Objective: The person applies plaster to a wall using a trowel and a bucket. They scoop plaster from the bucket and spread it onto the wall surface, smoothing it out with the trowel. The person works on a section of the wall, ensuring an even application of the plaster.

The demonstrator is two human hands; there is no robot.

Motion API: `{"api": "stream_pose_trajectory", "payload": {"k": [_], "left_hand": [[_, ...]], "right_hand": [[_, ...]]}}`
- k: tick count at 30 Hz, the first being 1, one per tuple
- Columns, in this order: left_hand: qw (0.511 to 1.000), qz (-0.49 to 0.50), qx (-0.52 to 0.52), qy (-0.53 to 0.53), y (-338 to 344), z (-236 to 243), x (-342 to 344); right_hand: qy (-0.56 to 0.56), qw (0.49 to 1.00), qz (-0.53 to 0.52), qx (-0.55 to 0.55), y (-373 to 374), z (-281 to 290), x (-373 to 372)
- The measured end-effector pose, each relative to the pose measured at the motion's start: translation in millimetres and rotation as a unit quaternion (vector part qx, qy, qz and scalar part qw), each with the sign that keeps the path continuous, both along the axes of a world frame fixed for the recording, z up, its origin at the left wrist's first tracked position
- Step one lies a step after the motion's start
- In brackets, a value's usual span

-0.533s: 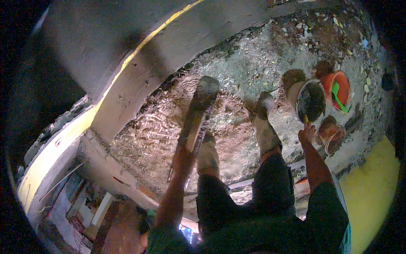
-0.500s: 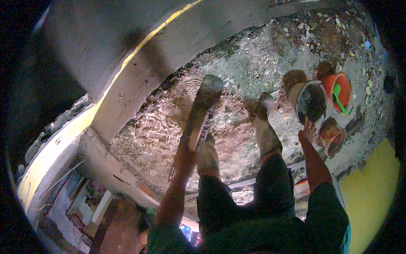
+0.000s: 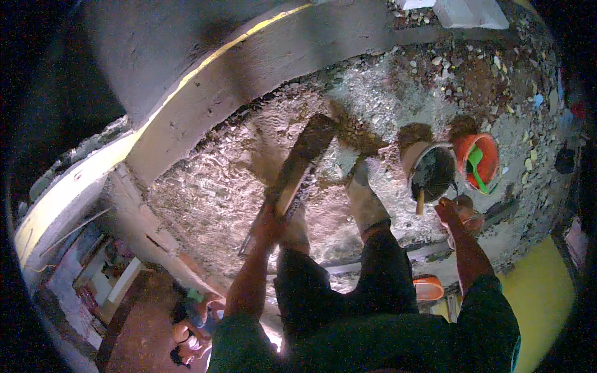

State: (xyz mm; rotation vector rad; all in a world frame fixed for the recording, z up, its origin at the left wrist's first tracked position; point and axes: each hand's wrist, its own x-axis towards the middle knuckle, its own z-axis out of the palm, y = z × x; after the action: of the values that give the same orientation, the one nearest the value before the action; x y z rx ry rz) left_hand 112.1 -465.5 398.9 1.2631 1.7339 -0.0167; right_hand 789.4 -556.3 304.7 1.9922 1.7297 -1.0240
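Note:
My left hand [image 3: 270,225] is closed around a long, narrow wooden board [image 3: 300,168], dark and smeared, which slants up and away over the rubble ground. A bucket of grey wet mortar [image 3: 433,175] stands to the right. Out of its near side sticks a light wooden tool handle [image 3: 420,202]; the tool's other end is hidden in the bucket. Just right of that handle, by the bucket's near rim, is my right hand [image 3: 446,212], its fingers curled. A thin dark piece shows above them, but what they hold is unclear. A small reddish pot [image 3: 471,219] sits partly behind this hand.
An orange bucket [image 3: 482,159] with a green scoop [image 3: 476,166] inside stands right of the mortar bucket. A low curved plastered wall [image 3: 211,118] borders the ground at the far left. Another orange container [image 3: 428,288] lies near my right leg. People [image 3: 189,332] are at lower left.
My right hand has let go of the wooden handle in the mortar bucket and shifted right. The whole view has swung, bringing pale blocks into sight at the top. My left hand keeps the board.

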Motion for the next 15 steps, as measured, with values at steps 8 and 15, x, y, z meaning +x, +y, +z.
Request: {"api": "stream_pose_trajectory", "payload": {"k": [8,15], "left_hand": [[0.991,0.096,-0.001,0.098,-85.3,23.9,-100.8],[0.964,0.237,-0.049,0.114,-205.5,0.8,-164.9]], "right_hand": [[0.038,0.997,-0.009,-0.065,133.9,113.7,-192.9],[0.116,0.99,0.051,-0.06,135.1,176.5,-343.9]]}}
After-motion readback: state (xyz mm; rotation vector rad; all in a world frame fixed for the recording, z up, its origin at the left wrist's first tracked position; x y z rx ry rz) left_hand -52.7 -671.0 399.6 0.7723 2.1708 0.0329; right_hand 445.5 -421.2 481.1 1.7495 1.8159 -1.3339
